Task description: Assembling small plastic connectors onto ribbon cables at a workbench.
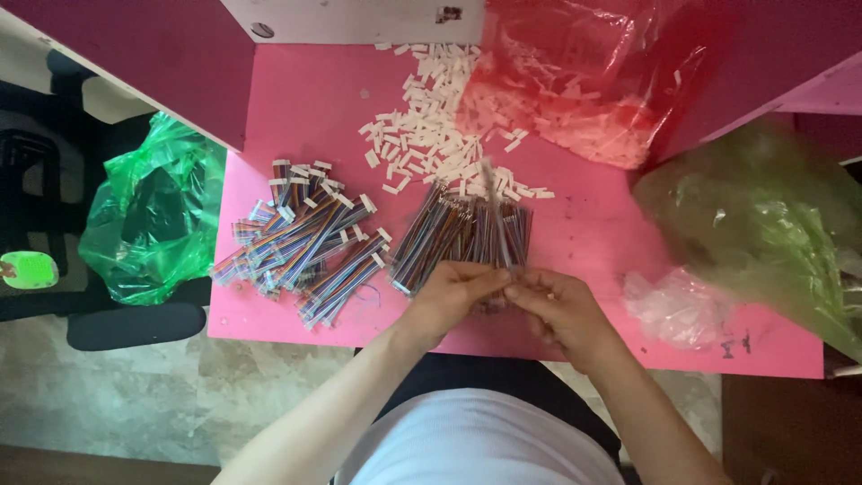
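A single thin multicoloured ribbon cable [495, 211], blurred, stands up from the middle of the frame, pinched at its lower end between the fingertips of the left hand [453, 295] and the right hand [558, 305], which meet just below centre. Directly behind it lies a loose bundle of striped ribbon cables without plugs [458, 235] on the pink tabletop [593, 233]. To the left sits a heap of ribbon cables tipped with white connectors [305, 238]. Above centre, small white plastic connector housings [426, 135] spill from a red transparent bag [584, 81]. A green plastic bag [157, 211] hangs at far left, a pale green one [763, 216] at right.
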